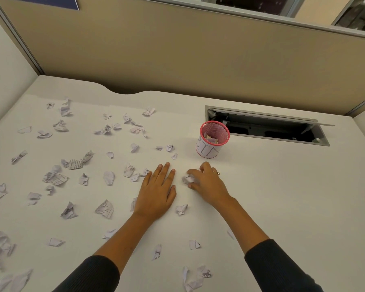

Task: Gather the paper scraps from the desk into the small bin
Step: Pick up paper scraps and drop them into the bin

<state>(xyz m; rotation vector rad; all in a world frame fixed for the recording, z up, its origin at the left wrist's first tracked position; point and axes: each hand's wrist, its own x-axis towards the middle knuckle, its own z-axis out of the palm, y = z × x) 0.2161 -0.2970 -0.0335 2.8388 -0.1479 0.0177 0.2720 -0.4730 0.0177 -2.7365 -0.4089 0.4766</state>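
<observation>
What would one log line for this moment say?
right hand: grips crumpled white paper scrap | left hand: flat on white desk | pink mesh bin: upright, partly filled

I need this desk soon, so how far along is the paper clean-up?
Barely started. Done: a few scraps already sit inside the small pink mesh bin. In hand: the right hand curls its grip around one crumpled white paper scrap, while the left hand lies flat on the white desk. Left: dozens of scraps, mostly scattered on the left side.
</observation>
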